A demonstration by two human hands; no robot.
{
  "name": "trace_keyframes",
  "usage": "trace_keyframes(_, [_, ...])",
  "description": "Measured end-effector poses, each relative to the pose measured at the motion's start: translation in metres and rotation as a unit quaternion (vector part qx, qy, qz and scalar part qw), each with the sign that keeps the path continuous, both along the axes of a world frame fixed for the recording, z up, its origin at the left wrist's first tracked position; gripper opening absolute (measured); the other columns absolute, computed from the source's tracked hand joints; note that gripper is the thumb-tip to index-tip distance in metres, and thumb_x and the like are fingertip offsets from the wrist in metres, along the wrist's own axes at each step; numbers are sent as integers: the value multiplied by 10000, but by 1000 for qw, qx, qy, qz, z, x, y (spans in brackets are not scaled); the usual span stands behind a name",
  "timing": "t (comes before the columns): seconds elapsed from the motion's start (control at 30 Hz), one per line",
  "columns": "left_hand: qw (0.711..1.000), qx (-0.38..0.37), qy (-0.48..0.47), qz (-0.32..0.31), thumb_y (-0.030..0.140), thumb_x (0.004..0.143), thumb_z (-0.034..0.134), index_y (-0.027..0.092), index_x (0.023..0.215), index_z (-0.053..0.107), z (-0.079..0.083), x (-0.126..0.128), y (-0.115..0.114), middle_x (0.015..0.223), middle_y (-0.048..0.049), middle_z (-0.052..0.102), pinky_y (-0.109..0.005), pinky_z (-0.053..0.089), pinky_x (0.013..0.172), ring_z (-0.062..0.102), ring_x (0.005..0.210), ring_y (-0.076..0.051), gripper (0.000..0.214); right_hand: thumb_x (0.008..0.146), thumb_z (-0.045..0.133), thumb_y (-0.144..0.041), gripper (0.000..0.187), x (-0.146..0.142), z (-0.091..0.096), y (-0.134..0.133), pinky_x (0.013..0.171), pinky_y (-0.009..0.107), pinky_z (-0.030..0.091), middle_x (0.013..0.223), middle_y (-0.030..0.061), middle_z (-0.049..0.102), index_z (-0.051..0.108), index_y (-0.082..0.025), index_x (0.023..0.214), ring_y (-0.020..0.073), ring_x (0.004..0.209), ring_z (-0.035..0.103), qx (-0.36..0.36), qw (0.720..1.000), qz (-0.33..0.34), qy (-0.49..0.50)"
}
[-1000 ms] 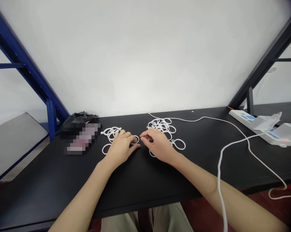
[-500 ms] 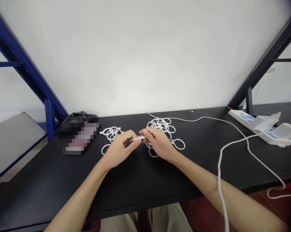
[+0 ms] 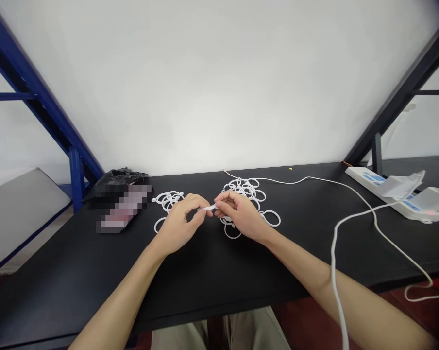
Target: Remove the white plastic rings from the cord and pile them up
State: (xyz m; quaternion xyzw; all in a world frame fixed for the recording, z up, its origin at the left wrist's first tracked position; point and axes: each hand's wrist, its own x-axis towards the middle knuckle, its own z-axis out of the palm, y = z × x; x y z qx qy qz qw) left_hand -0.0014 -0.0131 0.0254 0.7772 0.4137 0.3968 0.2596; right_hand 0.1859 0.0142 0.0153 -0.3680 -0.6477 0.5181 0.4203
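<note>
Between my two hands is a small white ring-like piece (image 3: 210,207), seen nearly edge-on, its ends covered by fingertips. My left hand (image 3: 181,221) pinches its left end between thumb and fingers. The right end is gripped by the fingertips of my right hand (image 3: 239,214). Behind my right hand lies a heap of white rings (image 3: 246,187) with small knobs. A smaller group of white rings (image 3: 168,198) lies behind my left hand, partly hidden by it.
A black table (image 3: 212,277) carries everything. At the left are a black plastic bag (image 3: 123,176) and a blurred-out pinkish object (image 3: 126,209). A white power strip (image 3: 397,197) with plugs sits at the right. A white cable (image 3: 336,253) crosses over my right forearm.
My left fingers have shifted slightly along the white piece, and my right fingertips have drawn together on its right end. The rings on the table lie as before.
</note>
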Motion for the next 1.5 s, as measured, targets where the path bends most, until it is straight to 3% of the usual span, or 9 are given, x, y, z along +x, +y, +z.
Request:
trace_keyframes(0.23, [996, 33, 77, 43, 350, 944, 469, 225, 837, 646, -6, 4, 1, 841, -3, 671, -314, 424, 784, 546, 834, -175, 242, 887, 560, -283, 161, 0, 7, -3, 733, 271, 510, 815, 21, 667, 665, -175, 944, 125, 740, 639, 49, 994, -71, -73])
trace_keyframes(0.6, [996, 44, 79, 19, 298, 950, 476, 222, 859, 644, -10, 5, 3, 822, -4, 655, -296, 436, 754, 555, 808, -157, 206, 883, 575, -316, 157, 0, 2, -2, 741, 274, 518, 787, 11, 660, 625, -182, 948, 128, 745, 635, 26, 998, -43, -46])
trace_keyframes(0.93, [996, 36, 75, 12, 317, 921, 537, 233, 881, 652, -13, 7, 1, 890, -10, 674, -305, 450, 790, 585, 849, -164, 148, 876, 555, -248, 108, 4, 2, 1, 611, 244, 451, 657, -28, 600, 608, -195, 798, 112, 620, 556, 99, 990, -59, -84])
trace_keyframes(1.07, [993, 56, 93, 35, 338, 924, 517, 233, 884, 652, -12, 5, 4, 872, -17, 678, -316, 454, 770, 580, 825, -178, 175, 904, 543, -315, 134, 3, 0, 1, 662, 270, 475, 755, -7, 639, 612, -204, 930, 127, 679, 583, 103, 986, -64, -111])
trace_keyframes(1.17, [980, 102, 123, 122, 325, 921, 502, 224, 881, 648, -14, -2, 10, 852, -34, 675, -340, 452, 765, 561, 818, -201, 182, 885, 593, -383, 233, 5, -3, 0, 781, 331, 479, 922, 42, 651, 591, -204, 1033, 170, 839, 601, 173, 960, -81, -206])
trace_keyframes(1.3, [928, 163, 200, 270, 295, 915, 458, 211, 873, 646, -24, -20, 21, 858, -81, 673, -396, 437, 777, 530, 855, -259, 210, 760, 741, -459, 337, 10, -7, 0, 912, 424, 411, 984, 77, 616, 643, -203, 956, 246, 985, 535, 304, 869, -22, -391])
trace_keyframes(1.43, [905, 147, 268, 295, 264, 893, 446, 207, 810, 648, -35, -31, 28, 848, -115, 675, -418, 434, 748, 547, 847, -293, 226, 904, 599, -286, 112, 11, -10, 2, 854, 390, 408, 911, 63, 628, 654, -189, 890, 208, 873, 531, 319, 830, 10, -457])
trace_keyframes(1.5, [903, 136, 285, 290, 265, 878, 466, 202, 814, 656, -37, -31, 28, 852, -130, 679, -438, 436, 762, 555, 874, -316, 210, 930, 542, -205, 128, 10, -11, 4, 837, 375, 410, 896, 62, 636, 648, -178, 865, 201, 853, 527, 325, 824, 4, -465])
